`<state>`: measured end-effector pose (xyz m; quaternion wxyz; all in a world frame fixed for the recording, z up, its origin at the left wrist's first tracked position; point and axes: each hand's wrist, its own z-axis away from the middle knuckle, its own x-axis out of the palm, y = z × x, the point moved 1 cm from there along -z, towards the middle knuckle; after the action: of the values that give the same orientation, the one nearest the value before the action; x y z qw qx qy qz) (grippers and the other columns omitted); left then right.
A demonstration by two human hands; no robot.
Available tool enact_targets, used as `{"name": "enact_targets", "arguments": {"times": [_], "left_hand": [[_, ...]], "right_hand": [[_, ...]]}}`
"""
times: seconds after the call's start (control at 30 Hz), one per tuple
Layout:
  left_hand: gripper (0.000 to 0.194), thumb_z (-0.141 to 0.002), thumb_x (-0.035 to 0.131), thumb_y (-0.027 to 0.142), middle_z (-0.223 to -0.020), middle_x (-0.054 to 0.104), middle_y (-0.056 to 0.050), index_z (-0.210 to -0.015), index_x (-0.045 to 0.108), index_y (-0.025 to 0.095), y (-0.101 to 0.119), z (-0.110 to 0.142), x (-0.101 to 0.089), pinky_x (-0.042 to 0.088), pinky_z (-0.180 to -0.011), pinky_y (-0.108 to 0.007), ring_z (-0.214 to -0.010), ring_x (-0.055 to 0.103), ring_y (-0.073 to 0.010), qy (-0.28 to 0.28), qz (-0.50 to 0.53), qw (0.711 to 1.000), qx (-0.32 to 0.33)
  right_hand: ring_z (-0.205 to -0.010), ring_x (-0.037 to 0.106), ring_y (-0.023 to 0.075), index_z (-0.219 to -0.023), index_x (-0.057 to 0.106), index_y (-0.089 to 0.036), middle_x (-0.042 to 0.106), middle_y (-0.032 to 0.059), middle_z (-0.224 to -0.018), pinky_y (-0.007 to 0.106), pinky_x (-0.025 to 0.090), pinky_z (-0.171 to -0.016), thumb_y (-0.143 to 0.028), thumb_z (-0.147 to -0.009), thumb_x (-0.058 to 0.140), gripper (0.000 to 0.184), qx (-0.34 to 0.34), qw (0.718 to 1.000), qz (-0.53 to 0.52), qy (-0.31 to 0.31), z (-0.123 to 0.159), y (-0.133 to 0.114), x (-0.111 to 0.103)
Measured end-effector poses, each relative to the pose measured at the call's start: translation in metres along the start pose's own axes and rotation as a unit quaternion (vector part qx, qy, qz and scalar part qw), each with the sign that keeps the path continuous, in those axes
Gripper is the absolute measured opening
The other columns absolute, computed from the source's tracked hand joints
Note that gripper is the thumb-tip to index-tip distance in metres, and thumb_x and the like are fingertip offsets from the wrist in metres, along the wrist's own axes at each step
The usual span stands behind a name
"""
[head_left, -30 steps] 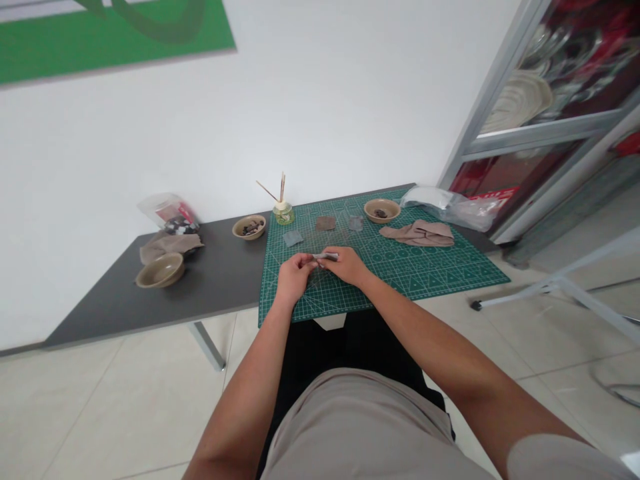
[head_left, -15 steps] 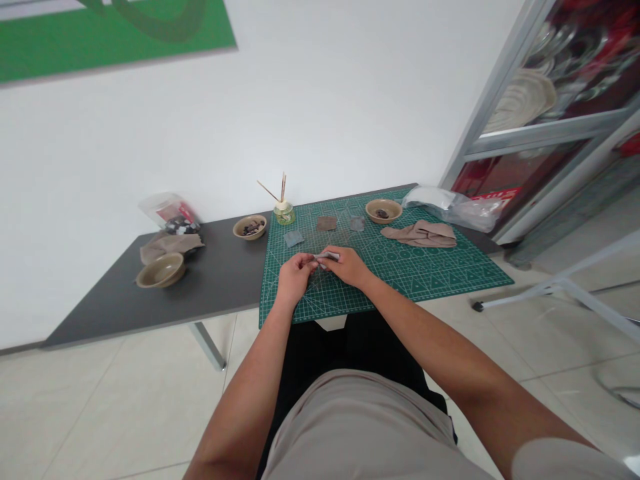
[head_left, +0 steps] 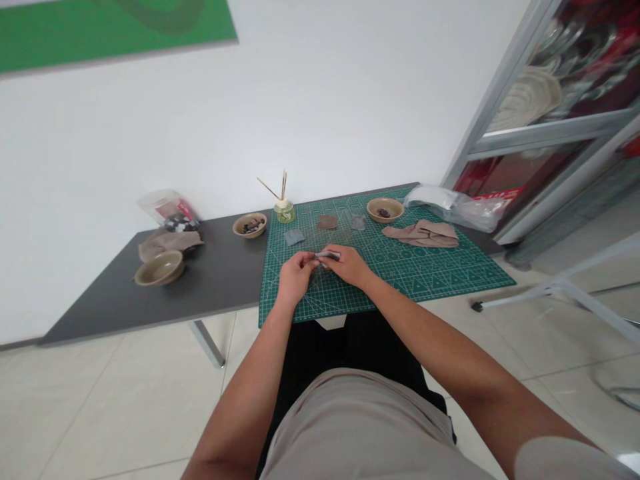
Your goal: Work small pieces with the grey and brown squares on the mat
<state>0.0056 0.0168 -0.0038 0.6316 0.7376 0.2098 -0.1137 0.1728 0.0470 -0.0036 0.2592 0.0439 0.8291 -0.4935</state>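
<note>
My left hand [head_left: 296, 277] and my right hand [head_left: 349, 265] meet above a green cutting mat [head_left: 430, 277], and the fingertips of both pinch a small grey strip [head_left: 329, 255]. Its exact material is too small to tell. Beyond my fingers lie a grey-blue square [head_left: 294, 237], a brown square [head_left: 327, 222] and a translucent grey square [head_left: 357, 223]. A tan bowl of dark pieces [head_left: 384, 210] and a folded beige cloth [head_left: 420, 234] rest further right on the mat.
A dark grey table [head_left: 210, 287] carries the mat. On it stand a small bowl of dark pieces [head_left: 249, 225], a glass jar with thin sticks [head_left: 285, 212], a tan bowl [head_left: 159, 268], a cloth [head_left: 170, 243] and a plastic bag [head_left: 167, 207]. Another plastic bag [head_left: 455, 212] lies behind the mat.
The whole view has tilted slightly as my head moved. Both hands stay together on the grey strip, with no clear change in their grip.
</note>
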Motion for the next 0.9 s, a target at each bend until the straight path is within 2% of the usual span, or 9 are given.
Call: {"name": "enact_targets", "arguments": {"times": [0.2,0.43,0.9], "left_hand": [[0.012,-0.078,0.063,0.025,-0.065,0.063,0.002,-0.086,0.07,0.018,0.0035,0.002,-0.0009,0.044,-0.062,-0.026,-0.061,0.058,-0.0142,0.002,0.01,1.0,-0.003],[0.013,-0.077,0.064,0.025,-0.066,0.064,0.002,-0.087,0.07,0.018,-0.0001,0.0006,-0.0007,0.044,-0.062,-0.026,-0.062,0.059,-0.0142,-0.008,0.03,1.0,-0.005],[0.013,-0.078,0.064,0.026,-0.065,0.064,0.002,-0.087,0.07,0.019,-0.0023,0.001,0.0006,0.043,-0.062,-0.026,-0.062,0.058,-0.0145,-0.003,0.02,1.0,-0.005]], "right_hand": [[-0.063,0.055,0.0129,-0.081,0.069,-0.021,0.063,-0.0035,-0.066,0.025,0.037,-0.063,-0.036,-0.084,0.067,0.015,0.021,1.0,0.002,0.001,0.0005,0.0037,0.0006],[-0.072,0.059,0.0144,-0.086,0.068,-0.02,0.066,-0.0012,-0.076,0.026,0.04,-0.069,-0.034,-0.087,0.063,0.015,-0.003,1.0,0.01,-0.006,0.001,-0.001,-0.0001],[-0.072,0.056,0.0144,-0.086,0.065,-0.02,0.062,-0.0018,-0.076,0.026,0.039,-0.069,-0.033,-0.086,0.063,0.013,-0.01,1.0,0.001,-0.007,0.0001,0.0003,0.0016]]}}
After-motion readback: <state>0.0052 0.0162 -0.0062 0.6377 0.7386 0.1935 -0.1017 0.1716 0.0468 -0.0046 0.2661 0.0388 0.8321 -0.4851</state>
